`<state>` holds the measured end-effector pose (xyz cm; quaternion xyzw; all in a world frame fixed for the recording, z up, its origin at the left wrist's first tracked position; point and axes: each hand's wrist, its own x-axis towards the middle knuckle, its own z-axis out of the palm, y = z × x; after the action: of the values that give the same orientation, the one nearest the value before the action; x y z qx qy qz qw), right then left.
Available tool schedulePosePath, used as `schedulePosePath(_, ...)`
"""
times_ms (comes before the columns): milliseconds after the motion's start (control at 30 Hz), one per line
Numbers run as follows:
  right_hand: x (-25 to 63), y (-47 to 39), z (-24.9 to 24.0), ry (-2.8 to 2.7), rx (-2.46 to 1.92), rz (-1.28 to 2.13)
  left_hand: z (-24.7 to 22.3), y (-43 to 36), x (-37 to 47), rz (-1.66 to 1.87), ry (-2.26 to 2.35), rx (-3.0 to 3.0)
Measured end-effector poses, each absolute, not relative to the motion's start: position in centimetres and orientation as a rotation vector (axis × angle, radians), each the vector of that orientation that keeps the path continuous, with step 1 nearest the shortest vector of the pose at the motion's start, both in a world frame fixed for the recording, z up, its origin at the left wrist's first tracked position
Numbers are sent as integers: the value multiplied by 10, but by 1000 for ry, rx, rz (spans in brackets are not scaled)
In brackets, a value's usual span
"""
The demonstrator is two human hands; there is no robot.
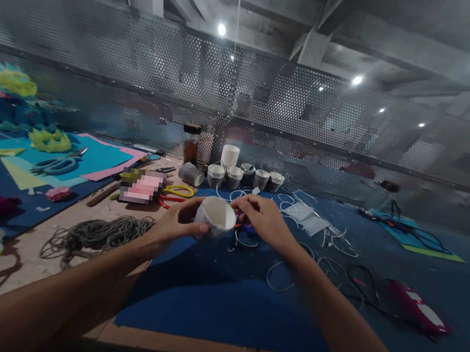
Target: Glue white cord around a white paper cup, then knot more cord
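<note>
A small paper cup (pixel 214 218) with a grey-white patterned outside is in my left hand (pixel 173 221), thumb along its side and fingers around the back. Its white inside faces up and toward me. At the cup's right edge is my right hand (pixel 260 219), fingers pinched together by the rim; what is between them, if anything, is too small to make out. Under that hand lies a dark blue and red item (pixel 248 230), mostly covered. Thin white cord (pixel 283 279) trails in loops over the blue mat (pixel 215 304).
Several similar cups with handles (pixel 216 175) stand behind, near a white cup stack (pixel 230 155) and a brown jar (pixel 191 144). To the left lie tangled grey cord (pixel 105 236), blue scissors (pixel 58 163) and coloured paper (pixel 100 154). A magenta device (pixel 419 309) sits right.
</note>
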<state>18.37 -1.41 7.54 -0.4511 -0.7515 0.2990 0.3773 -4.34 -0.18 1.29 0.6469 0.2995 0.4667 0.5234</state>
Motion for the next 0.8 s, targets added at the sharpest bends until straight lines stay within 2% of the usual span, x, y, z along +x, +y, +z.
schedulePosePath(200, 190, -6, 70, -1735, -1168, 1141, 15, -2, -43, 1180, 716, 1565)
schedulePosePath(400, 190, -4, 65, -1663, -1104, 1269, 17, -4, -43, 1200, 745, 1566)
schedulePosePath(567, 187, -10, 68, -1784, -1218, 1105, 14, -5, -42, 1226, 785, 1605)
schedulePosePath(800, 183, -22, 74, -2087, -1396, 549, 11, -7, -41, 1211, 822, 1762)
